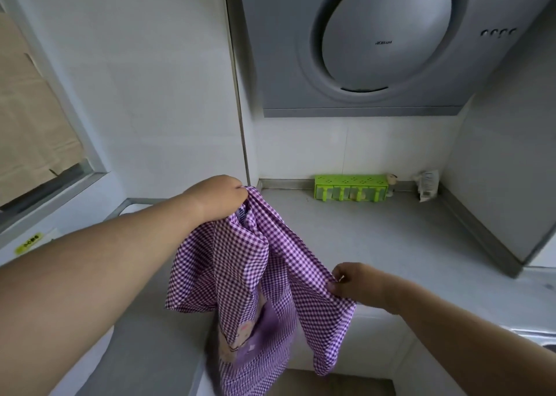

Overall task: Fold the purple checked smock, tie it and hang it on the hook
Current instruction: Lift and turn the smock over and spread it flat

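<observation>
The purple checked smock (240, 275) hangs in the air over the front edge of the grey counter, bunched and unfolded, with a plain purple patch bearing a cartoon figure low down. My left hand (216, 197) is raised and grips the smock's top edge. Lower and to the right, my right hand (349, 278) pinches a fold of the cloth on its right side, and a sleeve-like piece droops below it. No hook can be seen.
A grey countertop (376, 239) runs to the back wall. A green plastic rack (350, 188) and a small white packet (427, 185) stand against that wall. A grey range hood (376, 43) hangs overhead. A window frame (60, 167) is at the left.
</observation>
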